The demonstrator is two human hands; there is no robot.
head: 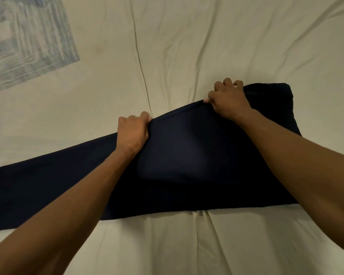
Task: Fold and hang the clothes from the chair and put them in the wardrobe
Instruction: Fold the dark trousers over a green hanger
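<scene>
Cream bedsheet (187, 46), wrinkled, filling nearly whole view; pale blue patterned cloth (28, 36) at far-left corner, well apart from the work. No chair or wardrobe in view.

Dark navy garment (187, 165) flat on sheet, centre. Long axis approx left-to-right, tilted: left end nearer the body and running out of frame, right end farther away, ending in a squared edge just beyond the right hand. Looks like trousers w/ part already doubled over on the right, but too dark to be sure.

Both arms over the fabric from the near side. Left hand (132, 132) clenched round the far edge, mid-length. Right hand (227, 100) pinching same far edge further right, fingers curled over it. Edge stretched taut btwn the two, raised slightly off sheet.

Probably mid-fold. Right hand closer to the squared end, left hand closer to the long free length, so next fold likely across the long axis, left part toward right.
</scene>
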